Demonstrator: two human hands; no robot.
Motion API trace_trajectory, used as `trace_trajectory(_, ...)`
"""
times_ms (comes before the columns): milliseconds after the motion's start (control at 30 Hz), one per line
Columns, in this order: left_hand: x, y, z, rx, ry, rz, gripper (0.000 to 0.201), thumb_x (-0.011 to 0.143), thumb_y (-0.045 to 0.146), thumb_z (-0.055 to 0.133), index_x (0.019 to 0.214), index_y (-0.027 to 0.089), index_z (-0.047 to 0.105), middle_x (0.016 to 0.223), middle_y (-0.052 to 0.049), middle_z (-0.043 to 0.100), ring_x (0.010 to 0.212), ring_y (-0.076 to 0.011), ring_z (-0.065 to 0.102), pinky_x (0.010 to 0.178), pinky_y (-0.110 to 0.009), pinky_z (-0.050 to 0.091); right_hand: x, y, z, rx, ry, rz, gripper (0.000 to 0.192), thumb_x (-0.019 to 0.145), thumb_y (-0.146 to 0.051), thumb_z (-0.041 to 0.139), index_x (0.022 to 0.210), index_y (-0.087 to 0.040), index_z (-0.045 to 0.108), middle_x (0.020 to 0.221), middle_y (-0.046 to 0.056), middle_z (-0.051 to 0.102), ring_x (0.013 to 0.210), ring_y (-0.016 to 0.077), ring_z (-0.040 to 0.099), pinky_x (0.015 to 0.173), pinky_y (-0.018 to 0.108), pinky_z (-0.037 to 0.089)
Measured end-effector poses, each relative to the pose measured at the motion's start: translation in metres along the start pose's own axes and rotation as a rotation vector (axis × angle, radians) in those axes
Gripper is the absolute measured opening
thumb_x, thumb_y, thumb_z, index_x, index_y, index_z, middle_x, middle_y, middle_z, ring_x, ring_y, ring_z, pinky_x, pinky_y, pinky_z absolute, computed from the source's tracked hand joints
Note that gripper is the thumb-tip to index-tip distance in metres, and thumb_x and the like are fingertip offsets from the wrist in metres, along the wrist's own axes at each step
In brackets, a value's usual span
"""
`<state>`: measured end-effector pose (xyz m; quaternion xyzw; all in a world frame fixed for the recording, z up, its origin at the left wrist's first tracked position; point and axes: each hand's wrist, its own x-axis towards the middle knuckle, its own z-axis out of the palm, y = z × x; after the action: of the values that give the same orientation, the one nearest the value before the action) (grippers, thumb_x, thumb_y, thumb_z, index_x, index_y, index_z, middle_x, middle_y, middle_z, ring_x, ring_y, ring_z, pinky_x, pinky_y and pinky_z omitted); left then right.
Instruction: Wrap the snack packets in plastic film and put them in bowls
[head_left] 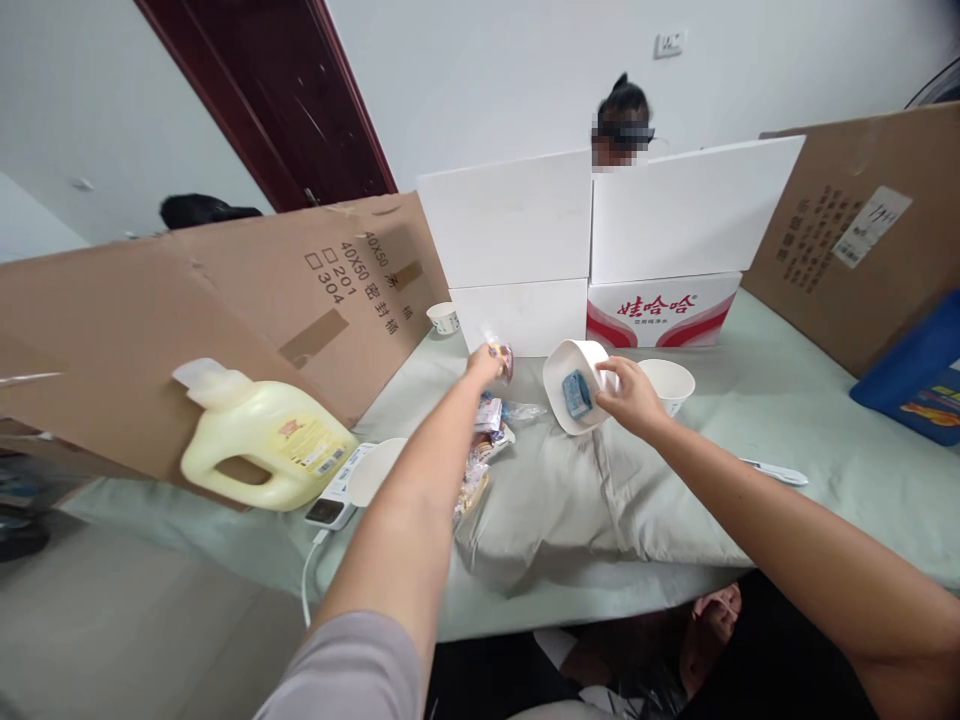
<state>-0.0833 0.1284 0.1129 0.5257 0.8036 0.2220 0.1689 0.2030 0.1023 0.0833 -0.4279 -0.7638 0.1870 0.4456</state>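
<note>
My right hand [628, 396] grips the rim of a white bowl [557, 372], which is tilted so its inside faces me. A small blue packet [577, 393] lies in the bowl. My left hand [485, 365] is closed on a small clear-wrapped snack packet [502, 358], its contents reddish and yellow but blurred. Below that hand, several wrapped snack packets [489, 440] are spread on the cloth, partly hidden by my left forearm. A white paper bowl [673, 382] stands just behind my right hand.
White cardboard panels [517, 235] and a white-and-red carton [660, 312] form a barrier at the back; a person's head [622, 115] shows above. Brown cardboard [285, 310] flanks the left, beside a yellow detergent jug [262, 440]. A blue container [919, 375] and white knife-like tool [776, 472] are right.
</note>
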Motion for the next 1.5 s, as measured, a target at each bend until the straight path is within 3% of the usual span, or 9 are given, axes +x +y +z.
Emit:
trace_trajectory(167,-0.021,-0.02,-0.075,-0.292,-0.214,-0.023,0.023,0.091,0.023,0.056,0.112,0.015,0.062,0.101,-0.009,0.071,0.085,-0.0177,0.069,0.079,-0.033,0.057,0.0,0.003,-0.001,0.024,0.004,-0.005,0.042,0.065,-0.022,0.061,0.108,-0.022,0.064,0.123,0.01,0.058,0.119,0.0274,0.052,0.103,0.045,0.04)
trace_trajectory(300,-0.059,-0.045,-0.094,-0.305,-0.39,-0.094,0.019,0.084,0.024,0.06,0.098,0.015,0.069,0.092,-0.01,0.074,0.082,-0.0202,0.07,0.075,-0.032,0.057,-0.003,0.002,-0.001,0.033,0.004,0.011,0.043,0.066,-0.021,0.061,0.108,-0.02,0.065,0.125,0.011,0.058,0.12,0.0275,0.051,0.104,0.044,0.039)
trace_trajectory(400,-0.082,-0.059,-0.075,-0.187,-0.454,-0.181,0.015,0.066,0.021,0.073,0.079,0.016,0.069,0.073,-0.007,0.072,0.073,-0.0229,0.069,0.067,-0.033,0.056,-0.004,0.001,-0.003,0.035,-0.005,0.03,0.043,0.067,-0.022,0.061,0.109,-0.021,0.064,0.126,0.011,0.057,0.12,0.0276,0.051,0.103,0.045,0.04)
trace_trajectory(533,-0.093,-0.066,-0.055,0.009,-0.378,-0.225,0.015,0.056,0.017,0.075,0.066,0.018,0.065,0.063,-0.005,0.069,0.07,-0.0252,0.069,0.065,-0.033,0.053,-0.006,0.004,-0.007,0.037,-0.01,0.04,0.044,0.066,-0.023,0.061,0.11,-0.02,0.063,0.124,0.01,0.058,0.119,0.027,0.052,0.102,0.044,0.041)
trace_trajectory(767,-0.097,-0.029,-0.056,0.252,0.024,0.015,0.038,0.073,0.018,0.064,0.111,0.018,0.062,0.122,-0.016,0.062,0.125,-0.0323,0.051,0.103,-0.039,0.04,-0.007,0.003,-0.007,0.033,0.011,0.088,0.044,0.065,-0.024,0.062,0.109,-0.02,0.062,0.118,0.01,0.06,0.117,0.0276,0.052,0.099,0.044,0.043)
trace_trajectory(933,-0.114,0.028,0.001,0.26,-0.039,0.395,0.044,0.084,0.025,0.056,0.129,0.023,0.054,0.137,-0.008,0.052,0.127,-0.0234,0.049,0.109,-0.032,0.036,-0.01,-0.007,-0.009,0.058,-0.029,0.17,0.045,0.063,-0.027,0.063,0.108,-0.022,0.064,0.102,0.006,0.064,0.096,0.0252,0.059,0.084,0.039,0.048)
trace_trajectory(1100,-0.113,0.06,0.061,0.235,-0.146,0.587,0.078,0.071,0.014,0.07,0.142,0.027,0.041,0.152,-0.006,0.035,0.14,-0.0261,0.033,0.114,-0.034,0.028,-0.023,-0.009,-0.014,0.273,-0.062,0.327,0.044,0.058,-0.028,0.066,0.102,-0.024,0.065,0.089,0.001,0.065,0.076,0.0185,0.058,0.071,0.032,0.047)
trace_trajectory(1300,-0.101,0.067,0.081,0.128,-0.213,0.521,0.05,0.054,0.024,0.084,0.102,0.024,0.069,0.118,-0.005,0.061,0.112,-0.0279,0.058,0.098,-0.033,0.045,-0.032,0.024,-0.03,0.555,-0.052,0.628,0.041,0.058,-0.03,0.063,0.098,-0.021,0.061,0.082,0.001,0.066,0.066,0.014,0.058,0.057,0.025,0.044)
trace_trajectory(1500,-0.112,0.055,0.081,-0.187,-0.094,0.328,0.038,0.057,0.034,0.083,0.088,0.02,0.065,0.096,-0.003,0.068,0.089,-0.0215,0.064,0.079,-0.029,0.05,-0.037,0.049,-0.019,0.699,-0.085,0.746,0.021,0.061,-0.03,0.062,0.079,-0.019,0.059,0.06,-0.002,0.055,0.052,0.0104,0.051,0.05,0.022,0.043)
